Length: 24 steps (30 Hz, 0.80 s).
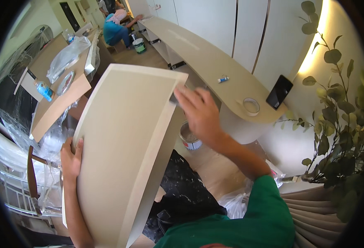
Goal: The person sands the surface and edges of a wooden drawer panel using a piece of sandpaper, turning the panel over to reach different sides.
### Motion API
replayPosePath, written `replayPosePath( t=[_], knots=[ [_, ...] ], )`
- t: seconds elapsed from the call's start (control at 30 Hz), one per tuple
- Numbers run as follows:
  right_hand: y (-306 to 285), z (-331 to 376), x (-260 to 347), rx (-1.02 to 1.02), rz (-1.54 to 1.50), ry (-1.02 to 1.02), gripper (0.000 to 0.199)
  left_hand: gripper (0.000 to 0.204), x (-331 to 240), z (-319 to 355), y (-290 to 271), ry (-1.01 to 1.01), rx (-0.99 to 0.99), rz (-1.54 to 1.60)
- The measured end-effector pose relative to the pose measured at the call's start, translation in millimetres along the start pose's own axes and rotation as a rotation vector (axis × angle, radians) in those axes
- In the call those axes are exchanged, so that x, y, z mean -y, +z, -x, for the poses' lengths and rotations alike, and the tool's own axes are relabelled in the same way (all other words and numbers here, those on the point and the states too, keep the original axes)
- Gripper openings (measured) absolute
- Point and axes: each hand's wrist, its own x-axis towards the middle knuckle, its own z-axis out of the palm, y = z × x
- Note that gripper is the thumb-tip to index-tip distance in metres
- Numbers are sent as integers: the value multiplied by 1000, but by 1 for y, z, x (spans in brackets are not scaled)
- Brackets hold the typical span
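A large beige panel (120, 136) stands tilted in front of me, with a paler strip along its edges. My left hand (71, 159) grips its left edge, fingers bent around the side. At the upper right corner, my right hand (198, 109) is closed around a small flat grey piece (173, 99) pressed against the panel's edge. The fingers cover most of that piece, so its exact kind is hidden. Below the right hand, an open paint can (190, 136) stands on the floor.
A long beige counter (198, 58) carries a roll of tape (251, 106), a black phone (279, 91) and a small tube (223, 79). Leafy branches (330, 124) rise at right. Left, a cardboard-covered surface (62, 105) holds a blue bottle (45, 90). A person in blue (115, 31) crouches far off.
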Motion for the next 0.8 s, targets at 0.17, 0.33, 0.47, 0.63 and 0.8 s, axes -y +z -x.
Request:
replayPosePath(
  t=[0.17, 0.33, 0.47, 0.63, 0.8],
  knots=[
    [6, -3, -3, -10, -79, 36, 58, 51, -10, 3, -6, -74, 73, 44],
    [0, 3, -20, 38, -50, 14, 61, 49, -17, 3, -9, -28, 59, 43],
    [2, 7, -10, 43, -54, -37, 59, 50, -13, 0, -4, -46, 70, 2],
    [-6, 9, -7, 65, -127, -32, 56, 50, -7, -1, 4, 10, 20, 60],
    [-3, 14, 4, 22, -174, -175, 53, 46, -2, 6, -3, 69, -35, -33]
  ],
)
